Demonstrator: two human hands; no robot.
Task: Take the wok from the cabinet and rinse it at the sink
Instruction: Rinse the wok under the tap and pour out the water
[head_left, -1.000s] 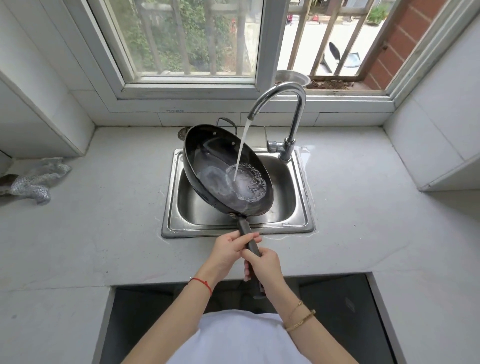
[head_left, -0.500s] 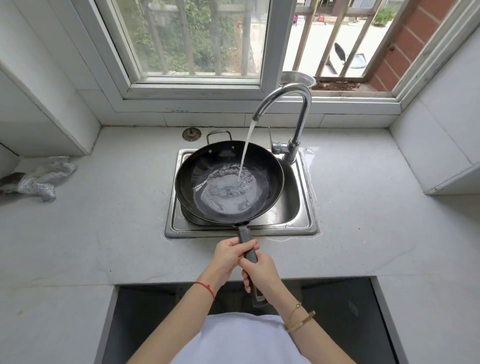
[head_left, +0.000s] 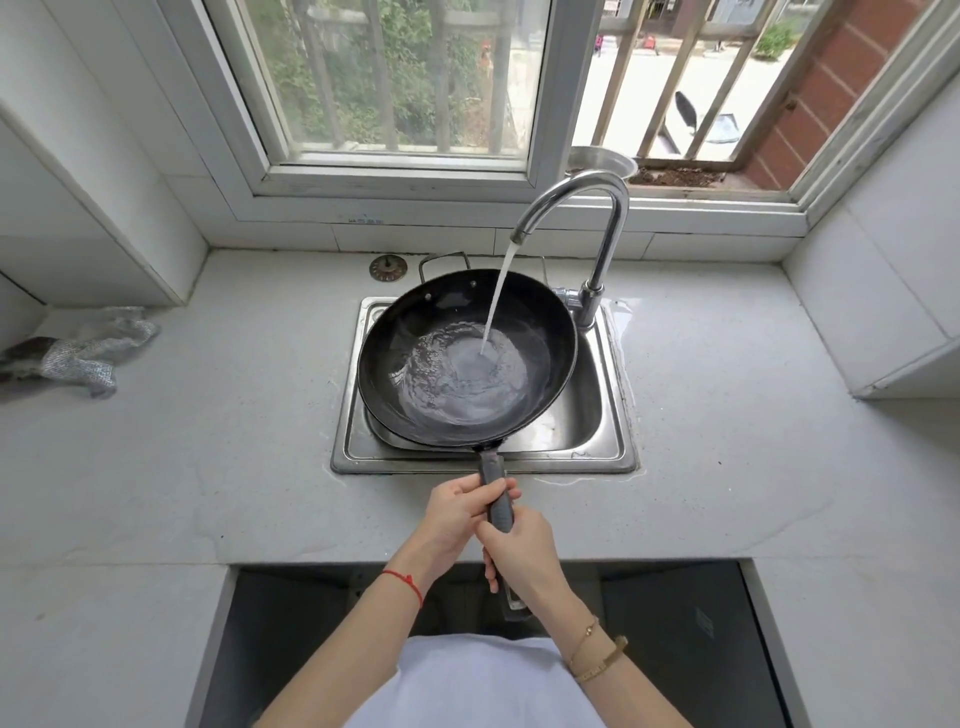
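Note:
The black wok (head_left: 395, 358) is held roughly level over the steel sink (head_left: 597, 415), with water pooled and swirling in its bowl. Water streams from the chrome faucet (head_left: 608, 239) into the wok's middle. The wok's dark long handle (head_left: 496, 493) reaches toward me across the sink's front rim. My left hand (head_left: 460, 512) grips the handle nearer the pan. Just behind it, my right hand (head_left: 522, 545) grips the handle's rear part. A small loop handle sticks up at the wok's far rim.
A crumpled silvery cloth (head_left: 83, 353) lies at the counter's left. A round metal drain strainer (head_left: 387, 267) sits on the counter behind the sink. A metal bowl (head_left: 602, 161) stands on the window sill. An open dark cabinet recess (head_left: 311, 623) lies below the counter edge.
The wok went from steeply tilted on its left edge to roughly level. Water has collected in it. Both hands stayed on the handle.

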